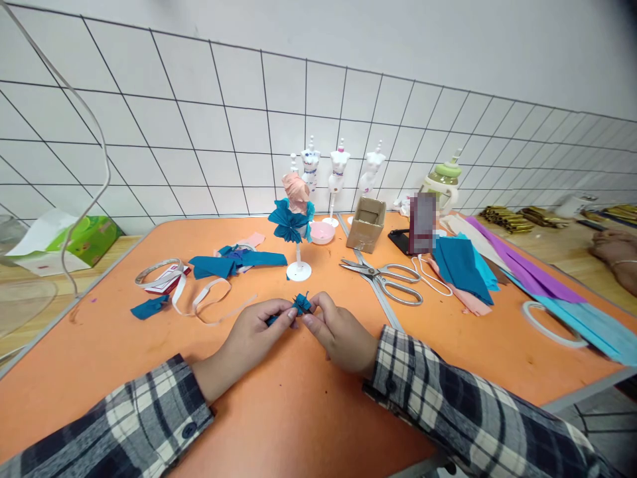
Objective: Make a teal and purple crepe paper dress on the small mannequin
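Between my two hands is a small piece of blue crepe paper (301, 304), gathered and frayed at the top. My left hand (263, 332) pinches it from the left, thumb and fingers closed. From the right, my right hand (341, 332) grips its other side with thumb and forefinger. Just beyond stands a small white mannequin (298, 271) dressed in pink, light blue and dark blue paper with a big pleated bow (289, 221). Metal scissors (385, 275) lie to the right, blades pointing left. Blue paper scraps (233, 262) lie to the left.
Several bare mannequins (339, 166) stand at the back beside a pink bowl (322, 232) and cardboard box (367, 226). Tape (159, 272) lies left. A phone on a stand (422, 226), coloured paper sheets (462, 265) and a bottle (442, 182) are right. Another person's hand (614, 255) shows far right.
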`<state>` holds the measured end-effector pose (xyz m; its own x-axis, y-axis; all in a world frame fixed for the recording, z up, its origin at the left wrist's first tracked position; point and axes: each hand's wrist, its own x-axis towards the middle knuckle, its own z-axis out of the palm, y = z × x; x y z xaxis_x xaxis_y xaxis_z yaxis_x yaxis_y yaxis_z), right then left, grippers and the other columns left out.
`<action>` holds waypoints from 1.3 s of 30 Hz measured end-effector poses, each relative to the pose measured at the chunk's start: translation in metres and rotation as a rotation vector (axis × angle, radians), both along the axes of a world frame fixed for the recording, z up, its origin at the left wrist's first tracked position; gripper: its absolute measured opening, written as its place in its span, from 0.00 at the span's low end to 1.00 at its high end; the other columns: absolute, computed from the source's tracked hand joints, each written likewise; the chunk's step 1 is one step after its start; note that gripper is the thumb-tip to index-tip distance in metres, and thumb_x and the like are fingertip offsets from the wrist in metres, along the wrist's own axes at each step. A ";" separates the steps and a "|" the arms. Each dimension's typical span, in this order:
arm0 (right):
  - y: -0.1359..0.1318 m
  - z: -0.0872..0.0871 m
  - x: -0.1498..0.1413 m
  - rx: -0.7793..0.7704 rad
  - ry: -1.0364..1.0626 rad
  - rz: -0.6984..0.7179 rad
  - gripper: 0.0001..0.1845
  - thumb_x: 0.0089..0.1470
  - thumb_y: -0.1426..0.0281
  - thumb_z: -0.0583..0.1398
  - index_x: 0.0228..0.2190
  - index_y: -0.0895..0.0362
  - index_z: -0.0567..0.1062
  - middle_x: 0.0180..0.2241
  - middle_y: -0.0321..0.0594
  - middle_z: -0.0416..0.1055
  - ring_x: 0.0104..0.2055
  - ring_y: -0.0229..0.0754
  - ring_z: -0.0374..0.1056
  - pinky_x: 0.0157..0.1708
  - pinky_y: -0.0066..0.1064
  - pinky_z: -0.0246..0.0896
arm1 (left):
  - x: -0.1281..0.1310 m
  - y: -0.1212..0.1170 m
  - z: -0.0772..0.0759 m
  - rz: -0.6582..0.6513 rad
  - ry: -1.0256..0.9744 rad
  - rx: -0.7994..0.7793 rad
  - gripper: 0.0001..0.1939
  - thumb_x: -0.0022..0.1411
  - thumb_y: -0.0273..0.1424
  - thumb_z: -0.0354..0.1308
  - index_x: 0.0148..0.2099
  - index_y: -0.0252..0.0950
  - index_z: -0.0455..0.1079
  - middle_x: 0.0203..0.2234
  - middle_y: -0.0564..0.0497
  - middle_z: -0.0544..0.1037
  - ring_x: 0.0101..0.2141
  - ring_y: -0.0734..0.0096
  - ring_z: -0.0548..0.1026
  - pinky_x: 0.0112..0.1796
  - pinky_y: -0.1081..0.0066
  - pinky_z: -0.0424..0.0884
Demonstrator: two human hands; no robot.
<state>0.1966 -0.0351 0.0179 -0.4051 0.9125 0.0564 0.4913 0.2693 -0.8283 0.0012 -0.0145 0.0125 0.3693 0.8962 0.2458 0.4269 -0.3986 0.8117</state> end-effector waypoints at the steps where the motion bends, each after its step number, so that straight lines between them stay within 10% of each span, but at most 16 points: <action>1: 0.000 0.001 0.000 -0.004 -0.005 -0.001 0.06 0.65 0.64 0.51 0.38 0.53 0.59 0.21 0.27 0.60 0.22 0.37 0.60 0.27 0.27 0.48 | 0.000 0.000 0.000 -0.007 0.000 -0.008 0.15 0.65 0.38 0.53 0.30 0.37 0.73 0.23 0.54 0.76 0.26 0.72 0.71 0.29 0.75 0.65; 9: 0.004 0.005 0.001 0.084 -0.142 -0.067 0.06 0.66 0.64 0.50 0.40 0.54 0.61 0.26 0.33 0.69 0.28 0.40 0.68 0.28 0.27 0.52 | -0.001 0.005 -0.002 -0.046 -0.029 -0.022 0.17 0.65 0.42 0.54 0.29 0.36 0.74 0.29 0.50 0.75 0.33 0.68 0.71 0.36 0.71 0.66; 17: 0.034 -0.003 0.029 0.323 -0.694 -0.329 0.17 0.58 0.62 0.60 0.46 0.58 0.71 0.41 0.50 0.76 0.46 0.56 0.71 0.45 0.45 0.61 | -0.012 0.011 -0.022 0.018 -0.319 -0.387 0.25 0.65 0.51 0.53 0.45 0.36 0.77 0.30 0.48 0.77 0.34 0.65 0.73 0.36 0.67 0.69; 21: 0.028 -0.004 0.023 0.489 -0.312 -0.202 0.22 0.55 0.68 0.62 0.52 0.57 0.70 0.54 0.50 0.70 0.58 0.50 0.63 0.58 0.46 0.54 | -0.006 0.004 -0.011 -0.054 -0.277 -0.421 0.25 0.64 0.51 0.53 0.41 0.35 0.78 0.29 0.48 0.77 0.32 0.66 0.72 0.34 0.69 0.69; 25: 0.018 -0.005 0.009 0.296 0.095 -0.053 0.09 0.55 0.66 0.63 0.39 0.54 0.78 0.42 0.41 0.78 0.46 0.43 0.72 0.49 0.36 0.63 | 0.002 -0.001 -0.001 -0.132 -0.160 -0.377 0.26 0.63 0.53 0.53 0.31 0.35 0.74 0.24 0.51 0.74 0.26 0.70 0.69 0.29 0.71 0.66; 39: 0.022 -0.016 0.002 -0.077 0.388 -0.109 0.05 0.50 0.68 0.63 0.28 0.57 0.74 0.28 0.35 0.74 0.30 0.37 0.68 0.33 0.29 0.63 | -0.001 0.000 0.001 0.047 -0.120 -0.134 0.20 0.65 0.46 0.53 0.33 0.36 0.75 0.24 0.51 0.75 0.27 0.69 0.71 0.29 0.72 0.67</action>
<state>0.1988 -0.0132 0.0018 -0.2678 0.9565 0.1160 0.1607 0.1630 -0.9734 -0.0002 -0.0149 0.0134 0.3019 0.9394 0.1625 0.3393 -0.2651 0.9025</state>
